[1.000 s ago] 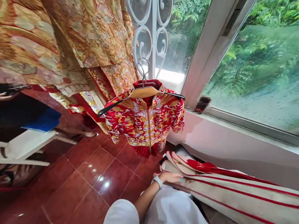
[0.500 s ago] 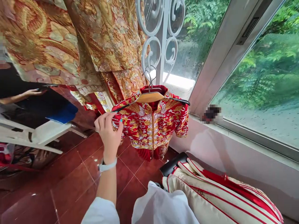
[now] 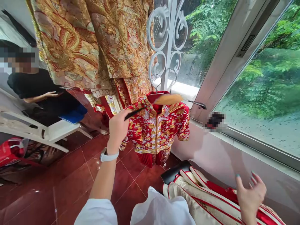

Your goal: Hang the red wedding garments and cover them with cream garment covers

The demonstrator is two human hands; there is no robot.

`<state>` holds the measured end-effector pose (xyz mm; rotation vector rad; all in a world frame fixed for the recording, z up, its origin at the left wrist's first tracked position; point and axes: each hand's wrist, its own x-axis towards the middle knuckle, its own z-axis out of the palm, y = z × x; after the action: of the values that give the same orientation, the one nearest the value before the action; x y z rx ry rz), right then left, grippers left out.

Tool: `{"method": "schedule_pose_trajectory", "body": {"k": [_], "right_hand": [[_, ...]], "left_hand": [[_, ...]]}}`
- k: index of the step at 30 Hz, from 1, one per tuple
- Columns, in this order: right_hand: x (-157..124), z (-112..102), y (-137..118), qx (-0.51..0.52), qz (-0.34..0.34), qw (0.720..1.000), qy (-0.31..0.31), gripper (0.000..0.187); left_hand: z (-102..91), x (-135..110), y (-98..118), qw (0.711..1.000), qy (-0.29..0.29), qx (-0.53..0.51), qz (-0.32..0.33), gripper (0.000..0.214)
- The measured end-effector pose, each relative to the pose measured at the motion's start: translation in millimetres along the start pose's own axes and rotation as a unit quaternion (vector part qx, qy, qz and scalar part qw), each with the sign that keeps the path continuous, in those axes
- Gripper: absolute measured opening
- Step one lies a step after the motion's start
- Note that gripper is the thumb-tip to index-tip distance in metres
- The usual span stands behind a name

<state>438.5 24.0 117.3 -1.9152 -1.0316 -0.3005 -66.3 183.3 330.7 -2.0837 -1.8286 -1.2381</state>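
My left hand (image 3: 118,128) is closed round the black end of a hanger (image 3: 168,99) with a wooden middle. The hanger is tilted in front of a red short-sleeved jacket (image 3: 142,134) with gold and silver embroidery. That jacket hangs upright on another hanger, whose hook shows near the white scrollwork rack (image 3: 164,43). At the lower right, my right hand (image 3: 252,192) is raised with its fingers apart and nothing in it. It is above the cream garments with red piping (image 3: 211,203).
Gold embroidered garments (image 3: 89,47) hang at the upper left. A person in black (image 3: 30,87) is beside a white chair (image 3: 63,129), with a red bag (image 3: 11,151) near it. A window (image 3: 264,90) with a low sill lies on the right.
The hanger in my left hand has shifted right and tilted, away from the jacket's shoulders. My right hand has come into view at the lower right. The view has turned slightly left.
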Motion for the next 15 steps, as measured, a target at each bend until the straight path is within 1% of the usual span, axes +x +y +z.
{"method": "schedule_pose_trajectory", "body": {"k": [2,3,4,5,6,7,8,9,10,11,12,13,14,15], "right_hand": [[11,23,-25,0.012,-0.078,0.997,-0.023,0.085],[12,31,-34,0.015,-0.113,0.992,-0.051,0.089],[11,38,-39,0.02,-0.124,0.988,-0.091,0.089],[7,42,-39,0.028,-0.106,0.984,-0.141,0.087],[0,46,-33,0.035,-0.067,0.978,-0.192,0.082],[-10,48,-22,0.036,-0.022,0.971,-0.236,0.075],[-21,48,-7,0.022,0.019,0.964,-0.265,0.068],[-33,48,10,-0.01,0.051,0.961,-0.272,0.062],[-45,47,27,-0.057,0.071,0.962,-0.257,0.058],[-57,46,44,-0.109,0.084,0.963,-0.23,0.056],[-67,45,60,-0.155,0.089,0.963,-0.201,0.055],[-75,44,74,-0.19,0.088,0.962,-0.177,0.057],[-80,44,86,-0.205,0.073,0.962,-0.168,0.059],[-83,46,96,-0.196,0.045,0.962,-0.184,0.06]], "left_hand": [[12.7,-26,13,0.992,-0.11,-0.054,-0.012,0.032],[24.0,-44,17,0.982,-0.17,-0.082,-0.025,0.031],[38.2,-63,19,0.967,-0.227,-0.107,-0.043,0.03],[54.3,-83,19,0.951,-0.274,-0.125,-0.066,0.029],[71.6,-103,18,0.937,-0.309,-0.132,-0.092,0.027],[89.0,-123,17,0.923,-0.346,-0.131,-0.11,0.026],[105.8,-143,15,0.904,-0.391,-0.127,-0.118,0.026],[121.2,-161,14,0.885,-0.433,-0.121,-0.123,0.026],[134.8,-178,14,0.865,-0.47,-0.114,-0.13,0.026],[146.4,-193,15,0.848,-0.5,-0.11,-0.135,0.026],[156.0,-206,17,0.835,-0.52,-0.106,-0.143,0.026],[163.8,-217,19,0.826,-0.534,-0.105,-0.149,0.024],[170.2,-226,22,0.819,-0.544,-0.105,-0.153,0.022],[175.6,-233,25,0.814,-0.55,-0.106,-0.155,0.02]]}}
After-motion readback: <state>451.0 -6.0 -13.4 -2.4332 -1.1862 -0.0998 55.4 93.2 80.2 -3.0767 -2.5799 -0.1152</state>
